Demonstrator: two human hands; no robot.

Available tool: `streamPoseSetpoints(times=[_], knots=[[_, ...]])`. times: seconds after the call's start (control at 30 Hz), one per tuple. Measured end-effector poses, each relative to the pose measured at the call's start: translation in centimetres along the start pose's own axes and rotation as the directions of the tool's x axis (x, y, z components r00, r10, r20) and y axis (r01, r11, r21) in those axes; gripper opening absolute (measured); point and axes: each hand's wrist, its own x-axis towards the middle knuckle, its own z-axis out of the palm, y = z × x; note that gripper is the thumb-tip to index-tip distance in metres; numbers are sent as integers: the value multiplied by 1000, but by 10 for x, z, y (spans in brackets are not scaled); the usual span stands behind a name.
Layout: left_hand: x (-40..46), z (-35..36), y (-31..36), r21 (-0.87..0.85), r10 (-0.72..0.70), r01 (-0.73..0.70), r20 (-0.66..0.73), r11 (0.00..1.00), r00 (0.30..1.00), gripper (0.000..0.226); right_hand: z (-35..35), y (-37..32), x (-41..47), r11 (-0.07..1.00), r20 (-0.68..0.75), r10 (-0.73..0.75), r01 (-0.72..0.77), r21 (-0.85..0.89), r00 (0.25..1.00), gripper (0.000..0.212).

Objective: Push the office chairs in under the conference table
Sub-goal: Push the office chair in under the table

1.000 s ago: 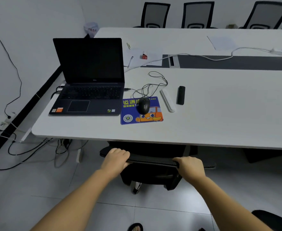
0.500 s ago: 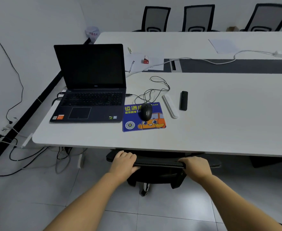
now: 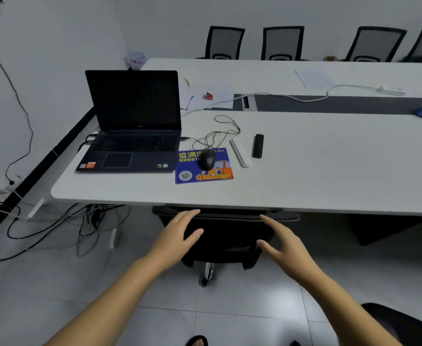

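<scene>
Just beyond both open hands, left [image 3: 177, 236] and right [image 3: 283, 243], the black office chair [image 3: 226, 236] sits tucked under the white table [image 3: 329, 171]; cables [image 3: 55, 228] trail over grey floor tiles [image 3: 230, 295] to their left.

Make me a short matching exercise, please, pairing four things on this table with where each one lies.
Things:
1. mouse
2. laptop
3. black remote
4. power strip

Places:
A. far right, at the end of a white cable
B. on the blue pad
C. at the table's left end
D. just right of the white bar

Pairs: 1-B, 2-C, 3-D, 4-A
</scene>
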Motion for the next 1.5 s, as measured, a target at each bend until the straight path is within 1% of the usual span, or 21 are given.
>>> streamPoseSetpoints(times=[0.1, 0.17, 0.23, 0.47, 0.6, 0.7, 0.83, 0.9, 0.97, 1.03, 1.13, 1.2, 1.33, 1.4, 1.5], knots=[[-47, 6, 18, -215, -35, 9, -116, 977, 993, 43, -6, -8, -49, 985, -84, 23, -8, 174, 996, 54], [-78, 12, 25, -284, -76, 32, -147, 958, 986, 41, -7, -8, -80, 964, -111, 63, -32, 264, 992, 53], [-107, 18, 30, -322, -124, 69, -153, 944, 981, 42, -7, -4, -110, 947, -122, 103, -60, 316, 987, 53], [-186, 53, 53, -350, -204, 164, -80, 922, 976, 46, 3, 21, -206, 893, -124, 282, -213, 397, 952, 53], [-218, 76, 66, -385, -227, 199, -30, 901, 973, 44, 12, 33, -242, 852, -113, 341, -256, 456, 933, 56], [-232, 82, 68, -385, -193, 181, 8, 905, 981, 43, 15, 33, -261, 837, -141, 358, -250, 486, 923, 57], [-239, 78, 71, -405, -109, 113, 33, 907, 993, 39, 18, 21, -285, 829, -257, 391, -218, 514, 884, 59], [-240, 75, 71, -410, -56, 76, 60, 909, 997, 40, 23, 13, -301, 811, -309, 425, -206, 548, 851, 59], [-243, 70, 71, -426, 8, 33, 94, 904, 996, 35, 30, 1, -321, 790, -363, 468, -198, 580, 806, 56], [-252, 65, 68, -444, 67, 2, 141, 896, 988, 36, 41, -12, -344, 770, -416, 513, -188, 610, 751, 53], [-275, 59, 59, -457, 135, -25, 209, 889, 969, 43, 63, -33, -386, 756, -479, 574, -205, 621, 664, 52], [-293, 56, 54, -473, 171, -39, 239, 880, 956, 42, 80, -48, -416, 743, -509, 617, -232, 628, 600, 53], [-328, 60, 52, -497, 225, -33, 333, 867, 915, 34, 110, -68, -474, 699, -550, 694, -253, 669, 465, 48], [-340, 62, 59, -501, 259, -44, 369, 864, 893, 35, 115, -78, -497, 684, -570, 717, -251, 685, 401, 48], [-354, 72, 70, -524, 317, -69, 400, 849, 860, 37, 120, -81, -528, 675, -593, 733, -249, 694, 333, 48]])
